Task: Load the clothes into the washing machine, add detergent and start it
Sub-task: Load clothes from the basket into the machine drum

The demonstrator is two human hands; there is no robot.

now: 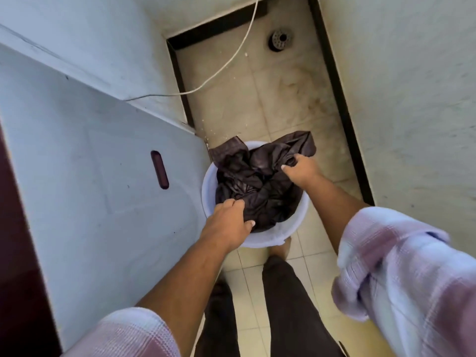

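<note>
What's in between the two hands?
In the head view, dark bunched clothes in the white bucket lie between the left hand and right hand, which both grip them.

Dark, faintly glossy cloth (260, 181) (crumpled) in smooth white plastic bucket (260, 240); glossy floor tiles (260, 104).

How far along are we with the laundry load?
Nothing looks done yet: the dark clothes lie in the white bucket on the floor. In hand: left hand and right hand both grip that cloth. Left: loading, detergent, starting; no detergent is in view.
</note>
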